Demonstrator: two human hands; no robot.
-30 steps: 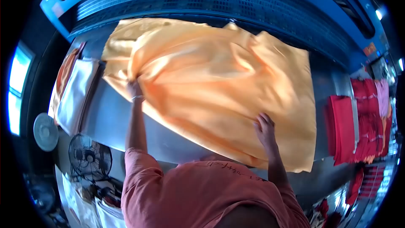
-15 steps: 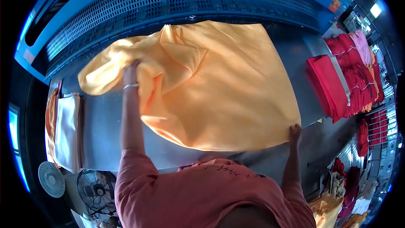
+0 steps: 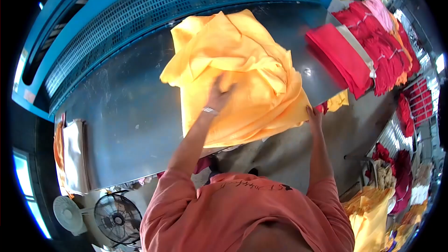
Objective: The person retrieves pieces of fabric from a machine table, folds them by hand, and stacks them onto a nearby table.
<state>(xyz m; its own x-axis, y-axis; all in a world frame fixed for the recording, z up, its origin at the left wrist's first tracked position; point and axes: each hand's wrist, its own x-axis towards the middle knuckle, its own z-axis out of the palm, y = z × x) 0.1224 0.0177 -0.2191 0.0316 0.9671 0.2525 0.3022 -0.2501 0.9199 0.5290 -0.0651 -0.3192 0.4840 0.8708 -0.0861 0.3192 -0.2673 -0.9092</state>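
A large yellow cloth lies bunched on the dark metal table, its upper part folded over itself in loose wrinkles. My left hand is over the cloth's middle, fingers apart and a little blurred; whether it presses on the fabric I cannot tell. At the cloth's lower right corner, my right hand is closed on the edge, close to the table's front side. The fingertips of that hand are partly hidden.
A blue machine with a perforated guard runs along the table's back. Folded red cloth sits at the right, beside tied red bundles. White folded cloth lies at the left end. A black fan stands below it.
The cloth has gone from spread wide to a smaller, bunched heap. My left hand has moved right and let go of the fabric. My right hand still grips the corner.
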